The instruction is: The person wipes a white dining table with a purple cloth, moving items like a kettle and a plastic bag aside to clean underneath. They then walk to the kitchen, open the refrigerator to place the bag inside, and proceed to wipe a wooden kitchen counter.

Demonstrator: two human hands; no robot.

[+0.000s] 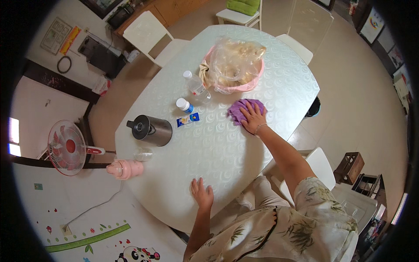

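The head view showed the right hand (253,118) spread flat, fingers wide, pressing a crumpled purple cloth (242,109) onto the pale embossed desk (209,148), just below a pink basin (255,81) holding a filled clear plastic bag (233,63). The cloth looked soft, light and limp, likely to bunch and slide under the palm; it would be best held by pressing down across its middle or by gathering a fold in the fingers. The left hand (201,193) lay open and empty, palm down near the desk's near edge. Well apart to the left stood a dark steel kettle (150,129), a clear water bottle (196,86) and a small white bottle with a blue cap (184,105).
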